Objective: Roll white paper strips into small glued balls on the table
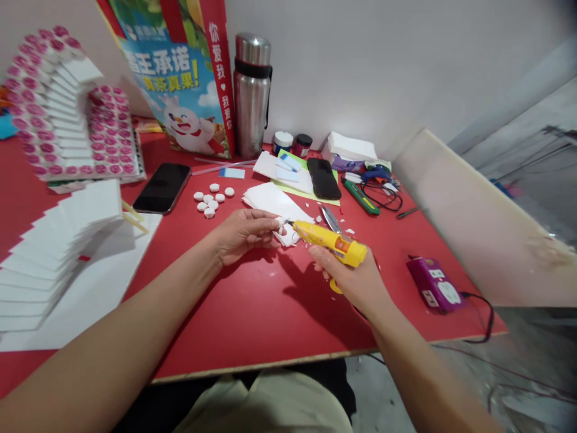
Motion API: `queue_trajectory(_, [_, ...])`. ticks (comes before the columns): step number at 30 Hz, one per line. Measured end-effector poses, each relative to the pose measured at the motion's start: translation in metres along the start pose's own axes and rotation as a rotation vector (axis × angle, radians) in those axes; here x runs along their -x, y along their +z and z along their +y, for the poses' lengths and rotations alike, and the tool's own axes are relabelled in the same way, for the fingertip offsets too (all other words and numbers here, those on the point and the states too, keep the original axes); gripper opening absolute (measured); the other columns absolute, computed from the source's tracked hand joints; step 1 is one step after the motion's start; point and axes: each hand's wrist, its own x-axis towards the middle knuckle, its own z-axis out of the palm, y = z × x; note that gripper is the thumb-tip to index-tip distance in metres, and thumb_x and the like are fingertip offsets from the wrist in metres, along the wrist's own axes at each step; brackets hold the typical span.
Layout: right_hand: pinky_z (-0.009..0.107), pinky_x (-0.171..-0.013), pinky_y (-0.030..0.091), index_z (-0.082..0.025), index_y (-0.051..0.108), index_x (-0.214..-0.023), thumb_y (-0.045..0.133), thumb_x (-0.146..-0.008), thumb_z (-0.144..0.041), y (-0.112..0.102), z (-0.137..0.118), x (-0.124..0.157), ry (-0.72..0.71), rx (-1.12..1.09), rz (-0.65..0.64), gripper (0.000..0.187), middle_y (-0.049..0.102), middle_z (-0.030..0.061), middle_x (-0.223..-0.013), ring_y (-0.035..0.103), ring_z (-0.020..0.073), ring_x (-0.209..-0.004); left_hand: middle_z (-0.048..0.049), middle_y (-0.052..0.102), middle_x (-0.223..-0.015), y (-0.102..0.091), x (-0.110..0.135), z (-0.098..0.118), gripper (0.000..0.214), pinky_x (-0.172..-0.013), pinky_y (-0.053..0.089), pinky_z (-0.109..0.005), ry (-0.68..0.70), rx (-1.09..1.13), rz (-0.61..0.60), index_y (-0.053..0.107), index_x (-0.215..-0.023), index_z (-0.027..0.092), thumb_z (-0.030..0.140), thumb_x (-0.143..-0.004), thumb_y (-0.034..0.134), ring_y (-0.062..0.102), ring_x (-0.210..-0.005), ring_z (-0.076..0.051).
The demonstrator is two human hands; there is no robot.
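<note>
My right hand (354,276) is wrapped round a yellow hot glue gun (331,240), its nozzle pointing left. My left hand (247,234) pinches a small white piece (281,224) right at the nozzle tip; its exact shape is partly covered by the fingers. Just under the tip lies a cut white scrap (288,236) on the red table (252,319). Behind the hands rests a stack of white paper pieces (274,201). Several small white round pieces (211,199) sit in a cluster left of it. A metal cutter-like tool (330,219) lies behind the glue gun, partly hidden.
A stepped white model (63,240) stands at left, near a pink-and-white decorated arch (40,120). Two phones (163,187) lie on the table. A steel flask (252,96) and a printed bag (180,78) stand behind. At right are a purple power socket (435,284) and a green-handled tool (361,197).
</note>
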Motion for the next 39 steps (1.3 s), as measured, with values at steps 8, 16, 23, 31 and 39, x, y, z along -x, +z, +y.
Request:
queue_trajectory(8, [0.024,-0.045,0.038,-0.019,0.069,-0.071,0.071,-0.085,-0.05,-0.0017,-0.0069,0.0013,0.004,0.049,0.007,0.034,0.058,-0.0023,-0.05,0.05,0.011,-0.046,-0.0088,0.075,-0.079,-0.0014,0.0007,0.0001,0.026,-0.067,0.064,-0.027,0.023,0.019,-0.056,0.079,-0.086,0.008,0.02,-0.065,0.089,0.061,-0.057,-0.009])
queue_trajectory(16, [0.025,-0.047,0.041,-0.019,0.07,-0.072,0.07,-0.087,-0.055,-0.0016,-0.0021,0.0002,-0.052,0.089,-0.006,0.039,0.054,-0.0034,-0.048,0.049,0.0115,-0.045,-0.0064,0.074,-0.072,0.0,0.0008,-0.0008,0.023,-0.067,0.065,-0.031,0.022,0.036,-0.084,0.078,-0.082,0.008,0.018,-0.065,0.09,0.061,-0.054,-0.009])
queue_trajectory(23, [0.025,-0.056,0.048,-0.018,0.072,-0.076,0.071,-0.087,-0.053,-0.0037,-0.0017,-0.0012,-0.121,0.131,-0.033,0.037,0.072,0.0027,-0.07,0.064,0.0154,-0.062,-0.0084,0.074,-0.073,0.0017,0.0003,-0.0002,0.022,-0.068,0.065,-0.031,0.005,0.039,-0.044,0.077,-0.085,0.006,0.013,-0.067,0.088,0.071,-0.061,-0.015])
queue_trajectory(31, [0.025,-0.049,0.045,-0.02,0.072,-0.07,0.071,-0.087,-0.054,-0.0037,-0.0046,0.0019,-0.067,0.135,-0.022,0.038,0.07,0.0027,-0.063,0.062,0.0159,-0.057,-0.0095,0.075,-0.071,0.0034,0.0013,0.0004,0.019,-0.068,0.065,-0.03,0.008,0.028,-0.042,0.078,-0.083,0.007,0.013,-0.067,0.087,0.068,-0.057,-0.013])
queue_trajectory(39, [0.026,-0.045,0.042,-0.018,0.077,-0.074,0.073,-0.084,-0.055,-0.0033,-0.0053,0.0005,-0.052,0.12,-0.024,0.039,0.058,-0.0001,-0.047,0.054,0.0141,-0.047,-0.01,0.077,-0.076,0.0013,0.0005,-0.0008,0.023,-0.068,0.065,-0.028,0.01,0.041,-0.047,0.078,-0.084,0.007,0.014,-0.065,0.089,0.073,-0.063,-0.016])
